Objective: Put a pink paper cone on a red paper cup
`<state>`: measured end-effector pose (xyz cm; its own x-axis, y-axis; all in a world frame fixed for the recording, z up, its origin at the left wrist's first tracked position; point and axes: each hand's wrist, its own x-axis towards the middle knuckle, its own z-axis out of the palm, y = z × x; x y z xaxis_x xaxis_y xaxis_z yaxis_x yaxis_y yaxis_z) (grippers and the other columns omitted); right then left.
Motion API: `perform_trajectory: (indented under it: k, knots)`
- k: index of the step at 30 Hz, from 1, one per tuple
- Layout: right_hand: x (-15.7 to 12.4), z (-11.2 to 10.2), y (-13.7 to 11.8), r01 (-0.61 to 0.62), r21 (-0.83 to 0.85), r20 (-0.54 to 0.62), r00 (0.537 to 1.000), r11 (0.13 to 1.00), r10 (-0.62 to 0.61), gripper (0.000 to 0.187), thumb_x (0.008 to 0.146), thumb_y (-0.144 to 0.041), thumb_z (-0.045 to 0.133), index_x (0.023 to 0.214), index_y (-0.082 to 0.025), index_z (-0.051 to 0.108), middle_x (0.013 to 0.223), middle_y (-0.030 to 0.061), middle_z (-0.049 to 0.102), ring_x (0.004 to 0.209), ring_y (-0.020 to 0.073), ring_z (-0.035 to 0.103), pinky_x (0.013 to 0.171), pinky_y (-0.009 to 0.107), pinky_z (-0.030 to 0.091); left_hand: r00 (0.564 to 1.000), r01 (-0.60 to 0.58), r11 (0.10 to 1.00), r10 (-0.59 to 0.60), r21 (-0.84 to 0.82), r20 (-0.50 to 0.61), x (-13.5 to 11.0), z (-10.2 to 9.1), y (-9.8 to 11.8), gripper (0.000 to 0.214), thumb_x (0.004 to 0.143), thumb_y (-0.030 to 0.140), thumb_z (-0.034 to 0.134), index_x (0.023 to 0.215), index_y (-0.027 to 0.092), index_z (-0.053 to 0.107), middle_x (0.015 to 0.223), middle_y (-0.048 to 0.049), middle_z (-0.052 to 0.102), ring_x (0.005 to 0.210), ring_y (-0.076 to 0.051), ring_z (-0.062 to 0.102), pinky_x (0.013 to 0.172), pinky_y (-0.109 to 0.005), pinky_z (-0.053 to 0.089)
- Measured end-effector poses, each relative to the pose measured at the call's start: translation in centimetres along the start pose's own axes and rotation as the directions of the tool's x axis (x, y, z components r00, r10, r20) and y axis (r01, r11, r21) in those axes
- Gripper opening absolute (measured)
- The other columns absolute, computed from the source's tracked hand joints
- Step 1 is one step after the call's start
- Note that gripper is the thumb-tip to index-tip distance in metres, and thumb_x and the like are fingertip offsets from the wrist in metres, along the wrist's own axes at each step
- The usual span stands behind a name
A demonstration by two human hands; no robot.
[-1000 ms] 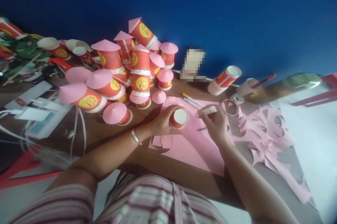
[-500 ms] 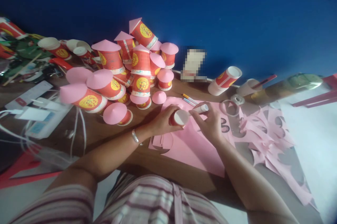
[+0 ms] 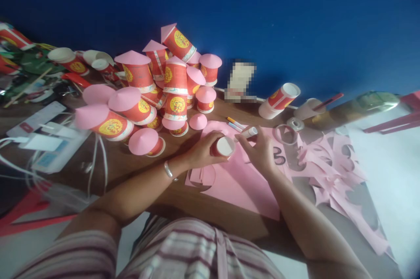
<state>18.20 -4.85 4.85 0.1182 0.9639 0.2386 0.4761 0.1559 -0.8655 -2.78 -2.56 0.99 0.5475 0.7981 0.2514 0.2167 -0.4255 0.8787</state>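
Note:
My left hand (image 3: pixel 201 151) is wrapped round a small red paper cup (image 3: pixel 224 146) that stands upside down on a pink paper sheet (image 3: pixel 244 183), white base up. My right hand (image 3: pixel 260 150) grips a white marker-like stick (image 3: pixel 248 132), its lower end beside the cup's right edge. Two more pens (image 3: pixel 236 123) lie on the sheet just behind the cup. Scissors (image 3: pixel 278 156) lie on the paper to the right of my right hand.
A heap of red cups with pink cone tops (image 3: pixel 157 91) fills the table's back left. A lone cup (image 3: pixel 279 99), tape rolls (image 3: pixel 288 132) and pink paper offcuts (image 3: pixel 331 161) sit right. Cables and a white device (image 3: pixel 49 148) lie left. A blue wall stands behind.
My right hand has moved left with the white stick, from over the tape roll to beside the cup, uncovering the scissors. My left hand has stayed on the cup.

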Motion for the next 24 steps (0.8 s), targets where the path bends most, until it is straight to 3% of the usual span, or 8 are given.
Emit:
perform_trajectory:
  k: [4, 9, 20, 24]
  knots:
    - [0.4, -0.3, 0.5, -0.068, 0.047, 0.000, 0.998, 0.997, 0.068, 0.034, 0.082, -0.051, 0.078, 0.081, -0.021, 0.060, 0.073, 0.0029, 0.073, 0.067, 0.0207, 0.071, 0.063, 0.033, 0.060, 0.998, -0.061, 0.998, 0.061, -0.018, -0.006, 0.0, 0.0, -0.1, 0.058, 0.077, 0.034, 0.085, 0.126, 0.021, 0.055, 0.128, -0.0123, 0.067, 0.119, -0.030, 0.064, 0.105, -0.049, 0.052]
    - [1.2, -0.6, -0.1, -0.084, 0.062, -0.012, 0.996, 0.994, 0.085, 0.036, 0.082, -0.053, 0.077, 0.079, -0.022, 0.061, 0.068, 0.0014, 0.071, 0.061, 0.0192, 0.068, 0.057, 0.031, 0.057, 0.999, -0.049, 0.999, 0.049, -0.022, 0.014, 0.1, -0.1, 0.0, 0.057, 0.076, 0.034, 0.085, 0.125, 0.023, 0.057, 0.127, -0.0110, 0.068, 0.118, -0.030, 0.064, 0.103, -0.047, 0.053]
    - [1.5, 0.3, -2.1, 0.162, -0.181, 0.057, 0.986, 0.970, -0.154, 0.031, 0.087, -0.051, 0.070, 0.080, -0.024, 0.057, 0.069, -0.0005, 0.065, 0.059, 0.0169, 0.062, 0.061, 0.032, 0.052, 0.999, 0.045, 0.998, -0.044, -0.054, 0.025, 0.1, 0.0, 0.3, 0.060, 0.074, 0.034, 0.086, 0.124, 0.022, 0.056, 0.122, -0.0094, 0.068, 0.110, -0.028, 0.067, 0.098, -0.045, 0.055]
    - [1.8, 0.3, -2.2, 0.197, -0.236, 0.094, 0.979, 0.952, -0.179, 0.031, 0.089, -0.051, 0.069, 0.080, -0.024, 0.056, 0.068, -0.0004, 0.063, 0.059, 0.0170, 0.061, 0.061, 0.032, 0.049, 0.999, 0.035, 0.999, -0.034, -0.041, 0.026, 0.1, 0.0, 0.2, 0.058, 0.075, 0.034, 0.085, 0.123, 0.021, 0.056, 0.122, -0.0099, 0.068, 0.109, -0.027, 0.067, 0.097, -0.044, 0.055]
